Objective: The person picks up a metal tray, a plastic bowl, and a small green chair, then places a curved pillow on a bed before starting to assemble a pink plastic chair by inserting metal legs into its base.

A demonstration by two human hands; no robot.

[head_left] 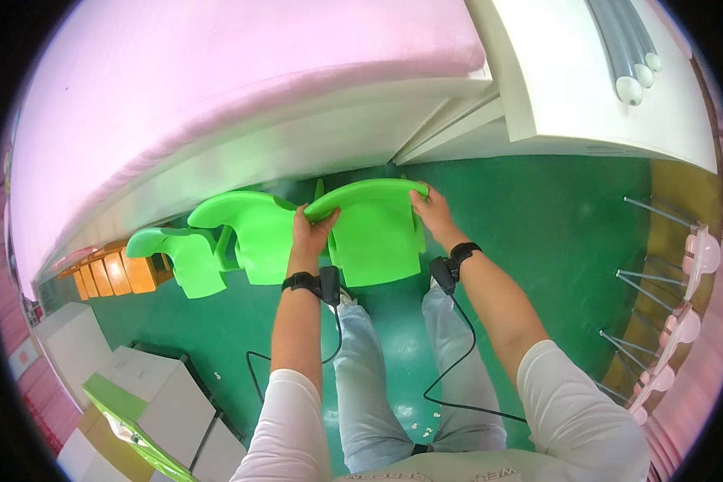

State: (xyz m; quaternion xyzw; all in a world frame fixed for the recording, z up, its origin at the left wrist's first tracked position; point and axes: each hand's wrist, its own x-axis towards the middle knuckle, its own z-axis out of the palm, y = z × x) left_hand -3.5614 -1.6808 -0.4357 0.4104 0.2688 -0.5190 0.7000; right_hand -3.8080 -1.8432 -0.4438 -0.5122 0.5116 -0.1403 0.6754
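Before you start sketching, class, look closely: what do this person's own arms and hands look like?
The sleeves are short and white, leaving the forearms bare. The left hand and right hand wear no gloves. Near each is a black strap bearing a black boxy device, from which a thin black cable runs.

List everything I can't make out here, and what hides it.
All in the head view:
- Underside of the rightmost green chair: covered by its own upper surface.
- Any part of the left hand or right hand behind the backrest: the backrest hides it.
- Part of the orange chairs: behind the leftmost green chair.
- Far ends of the grey tubes: cut off by the upper edge.
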